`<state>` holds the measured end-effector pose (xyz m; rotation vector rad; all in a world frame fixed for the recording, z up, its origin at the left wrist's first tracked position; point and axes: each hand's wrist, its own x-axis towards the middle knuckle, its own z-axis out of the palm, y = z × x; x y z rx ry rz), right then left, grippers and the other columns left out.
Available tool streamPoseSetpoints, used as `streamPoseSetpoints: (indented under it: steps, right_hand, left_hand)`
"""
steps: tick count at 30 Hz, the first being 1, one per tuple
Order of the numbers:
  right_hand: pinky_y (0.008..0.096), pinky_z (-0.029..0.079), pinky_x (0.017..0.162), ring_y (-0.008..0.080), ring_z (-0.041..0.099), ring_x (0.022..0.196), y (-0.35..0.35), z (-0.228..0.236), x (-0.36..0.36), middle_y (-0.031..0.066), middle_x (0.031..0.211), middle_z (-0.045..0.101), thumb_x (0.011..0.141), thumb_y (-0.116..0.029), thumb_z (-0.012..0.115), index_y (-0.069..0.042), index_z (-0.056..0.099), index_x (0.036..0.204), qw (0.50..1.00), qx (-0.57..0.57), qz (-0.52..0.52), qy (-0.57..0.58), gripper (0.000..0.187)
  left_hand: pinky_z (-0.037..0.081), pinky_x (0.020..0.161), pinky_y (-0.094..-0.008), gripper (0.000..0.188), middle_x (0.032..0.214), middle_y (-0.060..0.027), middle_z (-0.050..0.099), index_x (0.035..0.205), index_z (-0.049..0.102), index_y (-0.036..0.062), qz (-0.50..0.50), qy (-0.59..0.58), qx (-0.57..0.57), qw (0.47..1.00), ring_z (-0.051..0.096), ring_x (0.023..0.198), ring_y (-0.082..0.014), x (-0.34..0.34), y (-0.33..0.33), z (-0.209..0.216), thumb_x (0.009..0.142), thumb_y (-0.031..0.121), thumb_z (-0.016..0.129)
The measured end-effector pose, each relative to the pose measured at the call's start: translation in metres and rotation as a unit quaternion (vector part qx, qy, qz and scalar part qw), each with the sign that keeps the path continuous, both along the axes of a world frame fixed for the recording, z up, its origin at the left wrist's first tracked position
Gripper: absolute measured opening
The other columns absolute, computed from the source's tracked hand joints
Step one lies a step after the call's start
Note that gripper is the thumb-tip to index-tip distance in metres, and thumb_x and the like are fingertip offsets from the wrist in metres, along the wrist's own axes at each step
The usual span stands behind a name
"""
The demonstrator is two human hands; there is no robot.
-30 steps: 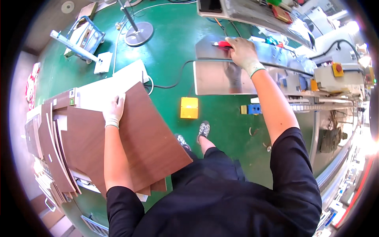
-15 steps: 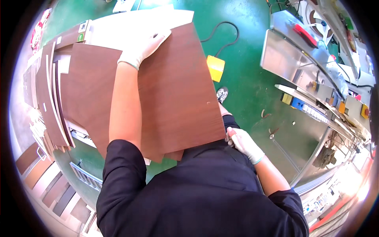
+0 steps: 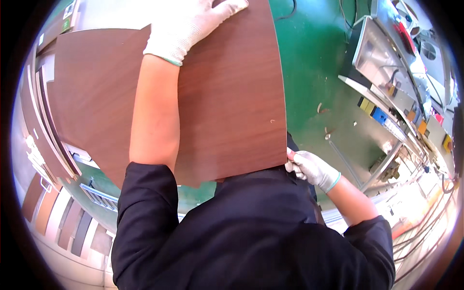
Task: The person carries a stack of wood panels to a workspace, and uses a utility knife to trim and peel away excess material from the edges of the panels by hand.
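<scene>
A large brown wood-grain board [image 3: 232, 111] lies across the view in front of me, its near edge by my waist. My left hand [image 3: 188, 26], in a white knit glove, lies over the far part of this board with the thumb stretched out; the other fingertips are partly cut off by the top of the picture. My right hand [image 3: 314, 169], gloved too, is closed at the board's near right corner, thumb against the edge. Its curled fingers are partly hidden. Another brown board [image 3: 96, 87] lies to the left, partly behind my left forearm.
Several boards [image 3: 46, 121] stand edge-on at the far left, above a blue rack [image 3: 99, 197]. At right are a metal machine [image 3: 382, 53] and a bench with yellow and blue parts [image 3: 379, 115]. Scraps [image 3: 320, 108] lie on the green floor [image 3: 309, 63].
My view has shifted, and the board fills more of it. The yellow floor box has left the picture. Both hands stay at the board, the right one still at its corner.
</scene>
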<state>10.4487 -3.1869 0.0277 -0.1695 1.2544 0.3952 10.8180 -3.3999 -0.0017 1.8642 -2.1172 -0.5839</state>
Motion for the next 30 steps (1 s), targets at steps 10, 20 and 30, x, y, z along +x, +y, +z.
streamPoseSetpoints:
  steps: [10, 20, 30]
  right_hand:
    - [0.0225, 0.025, 0.049, 0.0033, 0.033, 0.052, 0.043, -0.020, -0.016, -0.0095, 0.064, 0.045, 0.101, -0.051, 0.061, -0.016, 0.060, 0.078, 0.995, -0.001, -0.095, 0.026, 0.043]
    - [0.0259, 0.031, 0.048, 0.0068, 0.042, 0.056, 0.007, 0.005, -0.013, -0.0057, 0.068, 0.049, 0.099, -0.033, 0.064, -0.016, 0.054, 0.074, 0.973, -0.023, -0.196, 0.118, 0.032]
    - [0.0253, 0.028, 0.045, 0.0088, 0.035, 0.046, -0.162, 0.075, -0.028, -0.0057, 0.058, 0.037, 0.101, -0.025, 0.064, -0.013, 0.052, 0.075, 0.920, -0.221, -0.323, -0.014, 0.031]
  left_hand:
    - [0.053, 0.075, -0.0410, 0.059, 0.086, -0.0199, 0.069, 0.103, 0.075, 0.0058, 0.015, -0.041, 0.048, 0.998, 0.068, 0.083, -0.0383, -0.014, 0.004, 0.002, 0.096, 0.063, 0.059]
    - [0.052, 0.071, -0.0398, 0.056, 0.079, -0.0183, 0.066, 0.095, 0.071, 0.0064, 0.011, -0.072, 0.087, 0.994, 0.066, 0.076, -0.0373, -0.031, 0.008, 0.009, 0.096, 0.061, 0.061]
    - [0.054, 0.072, -0.0379, 0.050, 0.083, -0.0157, 0.072, 0.103, 0.078, 0.0074, -0.042, -0.035, 0.017, 0.998, 0.069, 0.076, -0.0309, -0.045, 0.006, 0.008, 0.095, 0.055, 0.066]
